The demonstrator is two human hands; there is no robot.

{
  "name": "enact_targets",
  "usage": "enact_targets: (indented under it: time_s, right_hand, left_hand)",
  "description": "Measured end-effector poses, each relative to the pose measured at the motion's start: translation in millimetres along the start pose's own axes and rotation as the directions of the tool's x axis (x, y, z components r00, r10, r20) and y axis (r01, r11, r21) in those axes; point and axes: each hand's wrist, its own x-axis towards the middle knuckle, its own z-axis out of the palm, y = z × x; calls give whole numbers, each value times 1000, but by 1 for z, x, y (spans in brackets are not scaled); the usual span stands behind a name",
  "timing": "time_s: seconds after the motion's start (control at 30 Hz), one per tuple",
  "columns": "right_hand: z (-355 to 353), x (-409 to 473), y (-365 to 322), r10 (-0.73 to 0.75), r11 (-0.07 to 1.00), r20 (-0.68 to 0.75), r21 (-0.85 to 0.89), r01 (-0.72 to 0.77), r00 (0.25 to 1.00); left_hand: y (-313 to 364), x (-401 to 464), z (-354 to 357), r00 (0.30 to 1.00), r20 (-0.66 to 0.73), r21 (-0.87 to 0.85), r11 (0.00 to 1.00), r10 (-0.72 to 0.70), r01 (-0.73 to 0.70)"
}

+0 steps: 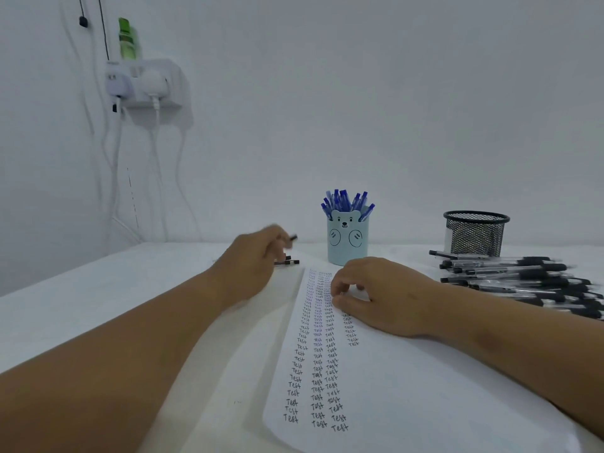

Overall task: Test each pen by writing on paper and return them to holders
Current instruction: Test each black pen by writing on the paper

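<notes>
A white sheet of paper (392,371) is laid on the white table (98,305) in the lower middle of the frame, covered in columns of the handwritten word "Test". The right hand (382,295) is rested on the upper part of the sheet with its fingers loosely curled; nothing is seen held in it.

The left hand (251,256) is raised just above the table left of centre, blurred, with its fingers curled round a dark pen (292,238) whose tip is seen poking out toward the right. Just below that hand, a few more dark pens (287,261) are seen lying on the table beside the paper's top left corner.

A pale blue cup with a bear face (347,240) is stood just beyond the top edge of the paper, at the centre of the frame, and is filled with blue pens (346,202). A black mesh cup (475,233) is placed at the right, well apart from the blue one; what is inside cannot be told. In front of it a pile of black pens (523,279) is spread over the table at the right edge.

In the upper left, a wall socket with plugs and white cables (147,83) is mounted, and a green bottle (126,39) is set on top.
</notes>
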Motion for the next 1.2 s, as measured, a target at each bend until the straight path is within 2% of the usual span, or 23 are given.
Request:
enact_targets:
  time_s: [0.07,0.1,0.13,0.17,0.2,0.23,0.27,0.3,0.43,0.53,0.97,1.2]
  right_hand:
    - [0,0,0,-3,1000,1,0,3,1000]
    - [0,0,0,-7,1000,2,-2,7,1000]
    - [0,0,0,-8,1000,2,-1,8,1000]
    - [0,0,0,-8,1000,0,2,8,1000]
    - [0,0,0,-7,1000,-3,6,7,1000]
    - [0,0,1,-6,1000,-4,7,6,1000]
    - [0,0,0,-6,1000,-1,7,6,1000]
    - [0,0,0,-7,1000,3,7,7,1000]
    - [-1,0,0,-7,1000,14,9,7,1000]
    - [-1,-1,-1,-8,1000,17,11,8,1000]
    - [-3,-2,-4,-3,1000,13,17,3,1000]
    - [-5,-4,-5,75,997,-10,36,-75,997]
  left_hand:
    - [13,6,-4,977,-206,-364,931,-57,-23]
    - [21,8,-8,954,-259,-555,831,-151,-19]
    - [29,9,-11,933,-248,-733,680,-262,-4]
    - [34,10,-15,917,-183,-872,489,-354,15]
    - [37,11,-18,908,-90,-957,288,-409,35]
    - [38,10,-20,901,-9,-990,130,-435,53]
    - [37,9,-22,894,41,-998,33,-447,62]
    - [35,8,-23,889,65,-998,-19,-453,63]
    - [35,4,-28,899,87,-993,-114,-430,41]
    - [39,3,-28,912,96,-988,-148,-400,40]
    - [47,1,-25,942,77,-996,-74,-328,56]
    - [49,2,-21,945,75,-993,-108,-318,43]
